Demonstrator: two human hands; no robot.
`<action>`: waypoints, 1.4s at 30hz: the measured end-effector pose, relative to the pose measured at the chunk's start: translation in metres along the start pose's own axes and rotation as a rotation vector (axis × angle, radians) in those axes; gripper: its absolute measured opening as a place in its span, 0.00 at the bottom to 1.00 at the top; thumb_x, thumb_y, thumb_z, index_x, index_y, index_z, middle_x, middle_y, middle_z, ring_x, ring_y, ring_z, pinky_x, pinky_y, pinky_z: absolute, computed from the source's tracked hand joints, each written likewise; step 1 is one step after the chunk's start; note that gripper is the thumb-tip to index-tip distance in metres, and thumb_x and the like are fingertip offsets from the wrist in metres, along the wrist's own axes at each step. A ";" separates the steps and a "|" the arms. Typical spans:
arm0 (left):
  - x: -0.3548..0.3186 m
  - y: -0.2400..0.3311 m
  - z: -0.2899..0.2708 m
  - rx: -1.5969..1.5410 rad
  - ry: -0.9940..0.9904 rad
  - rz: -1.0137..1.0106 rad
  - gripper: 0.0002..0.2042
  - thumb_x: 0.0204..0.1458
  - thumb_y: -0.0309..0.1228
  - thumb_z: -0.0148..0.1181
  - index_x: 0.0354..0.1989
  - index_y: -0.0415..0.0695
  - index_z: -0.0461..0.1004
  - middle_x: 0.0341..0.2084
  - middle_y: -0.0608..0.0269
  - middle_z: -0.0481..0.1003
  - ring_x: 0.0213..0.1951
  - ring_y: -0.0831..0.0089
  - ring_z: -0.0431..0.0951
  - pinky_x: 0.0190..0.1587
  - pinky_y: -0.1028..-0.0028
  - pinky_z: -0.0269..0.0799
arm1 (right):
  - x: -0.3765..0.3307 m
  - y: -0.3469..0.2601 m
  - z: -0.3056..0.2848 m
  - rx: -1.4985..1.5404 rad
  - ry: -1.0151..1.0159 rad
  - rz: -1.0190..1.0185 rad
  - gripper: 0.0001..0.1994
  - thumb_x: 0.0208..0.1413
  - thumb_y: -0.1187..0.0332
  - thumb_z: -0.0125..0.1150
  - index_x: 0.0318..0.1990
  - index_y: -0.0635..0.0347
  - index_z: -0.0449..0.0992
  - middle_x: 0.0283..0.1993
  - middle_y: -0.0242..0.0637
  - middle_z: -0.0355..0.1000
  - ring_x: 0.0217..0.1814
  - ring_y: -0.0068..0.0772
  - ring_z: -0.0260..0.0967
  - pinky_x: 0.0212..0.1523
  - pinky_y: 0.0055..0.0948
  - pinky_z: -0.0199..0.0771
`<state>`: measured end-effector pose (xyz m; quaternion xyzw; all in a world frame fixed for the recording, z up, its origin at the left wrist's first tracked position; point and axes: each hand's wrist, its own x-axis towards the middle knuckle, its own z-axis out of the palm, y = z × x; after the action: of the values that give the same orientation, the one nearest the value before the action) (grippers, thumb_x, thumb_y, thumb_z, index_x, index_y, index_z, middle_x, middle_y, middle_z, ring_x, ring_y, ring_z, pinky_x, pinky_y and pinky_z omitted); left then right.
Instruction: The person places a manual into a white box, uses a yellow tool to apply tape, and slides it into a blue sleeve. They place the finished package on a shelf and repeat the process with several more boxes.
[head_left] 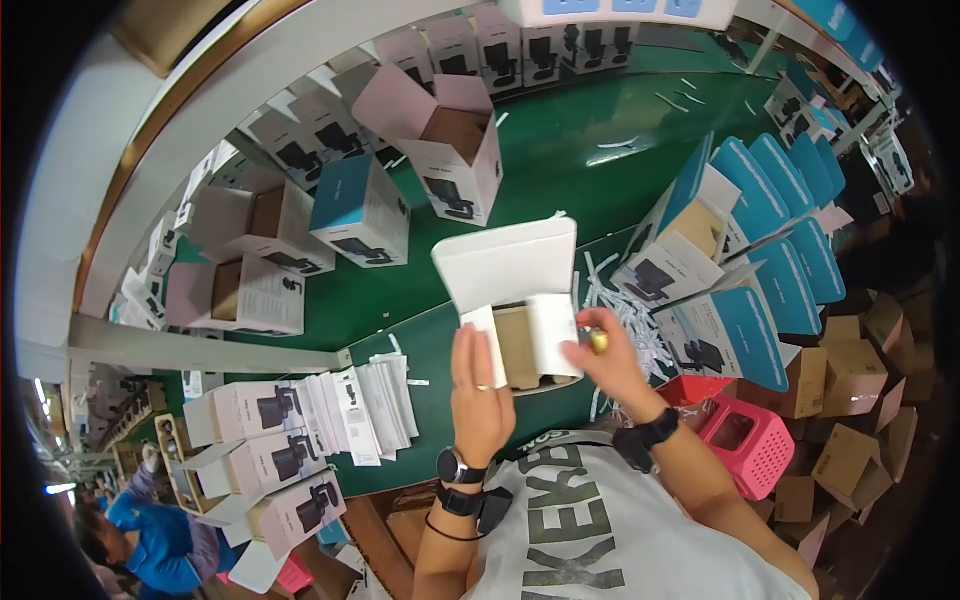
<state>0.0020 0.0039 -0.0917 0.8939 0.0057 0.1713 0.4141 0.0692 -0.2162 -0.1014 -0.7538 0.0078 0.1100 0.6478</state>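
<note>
An open white carton (518, 345) with a brown inside stands in front of me at the table's near edge. Its lid flap (510, 262) is folded back, away from me. My left hand (480, 395) lies along the carton's left side flap, fingers stretched out. At the right side flap (552, 335) is my right hand (612, 365), its thumb by the flap and its fingers curled. A small gold-coloured object (599, 341) shows between those fingers; its kind is unclear.
White paper shreds (640, 330) lie right of the carton. Printed boxes with blue flaps (750, 310) crowd the right; open printed boxes (455, 150) stand behind. Folded leaflets (370, 410) are stacked left. A pink basket (750, 445) and brown cartons (850, 370) are lower right. Another person (160, 535) is lower left.
</note>
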 end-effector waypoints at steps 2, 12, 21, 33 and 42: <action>0.005 0.035 -0.012 0.187 -0.153 0.209 0.42 0.53 0.37 0.70 0.74 0.36 0.58 0.71 0.34 0.58 0.72 0.40 0.59 0.73 0.48 0.54 | 0.007 0.016 0.012 -0.041 0.021 -0.053 0.25 0.56 0.64 0.75 0.57 0.61 0.72 0.47 0.32 0.72 0.37 0.21 0.70 0.36 0.23 0.73; 0.004 0.038 0.018 0.478 -0.330 0.268 0.45 0.49 0.39 0.73 0.74 0.34 0.57 0.75 0.43 0.55 0.76 0.48 0.55 0.75 0.50 0.50 | 0.026 -0.025 -0.027 -0.438 -0.021 -0.331 0.13 0.60 0.65 0.70 0.48 0.60 0.78 0.41 0.41 0.80 0.36 0.34 0.78 0.38 0.31 0.77; 0.011 0.040 0.018 0.473 -0.319 0.258 0.46 0.47 0.38 0.73 0.74 0.34 0.58 0.74 0.44 0.57 0.75 0.49 0.56 0.75 0.50 0.50 | 0.051 -0.039 -0.020 -0.666 0.122 -0.475 0.09 0.57 0.62 0.71 0.41 0.53 0.81 0.34 0.38 0.82 0.33 0.47 0.80 0.33 0.38 0.78; 0.013 0.037 0.018 0.461 -0.322 0.255 0.44 0.48 0.38 0.72 0.73 0.34 0.59 0.74 0.43 0.57 0.76 0.49 0.56 0.75 0.49 0.50 | 0.030 -0.056 -0.012 -0.666 -0.017 -0.434 0.11 0.54 0.62 0.73 0.39 0.58 0.81 0.32 0.41 0.80 0.33 0.45 0.80 0.32 0.36 0.78; 0.009 0.034 0.014 0.401 -0.266 0.274 0.42 0.46 0.37 0.73 0.70 0.35 0.62 0.73 0.45 0.58 0.74 0.43 0.57 0.75 0.49 0.51 | 0.038 -0.015 -0.066 -0.693 0.126 -0.194 0.17 0.51 0.65 0.75 0.45 0.63 0.80 0.35 0.45 0.79 0.34 0.46 0.78 0.37 0.34 0.78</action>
<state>0.0102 -0.0269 -0.0720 0.9651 -0.1361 0.1021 0.1992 0.1191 -0.2733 -0.0849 -0.9310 -0.0616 -0.0024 0.3598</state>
